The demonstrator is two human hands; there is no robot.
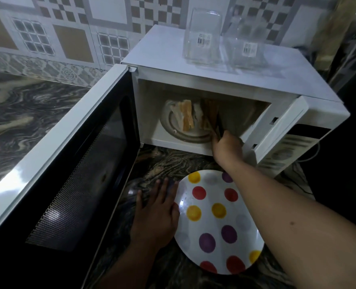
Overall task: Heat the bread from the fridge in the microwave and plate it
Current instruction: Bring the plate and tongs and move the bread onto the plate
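We are observing the white microwave oven (231, 65) standing with its dark-windowed door (72, 163) swung fully open on the marbled dark stone counter (22, 105). The golden-crusted bread slices (186, 115) are lying on the round glass turntable (185, 134) inside. Our right hand (228, 146) is reaching into the cavity, pinching a slice at the turntable's right edge. Our left hand (157, 211) is resting flat, fingers spread, touching the rim of the white round plate with coloured dots (219, 222). Two clear plastic containers (202, 36) are sitting on top.

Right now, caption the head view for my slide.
Right hand reaches into the open white microwave toward toasted bread slices; left hand steadies the polka-dot white plate.
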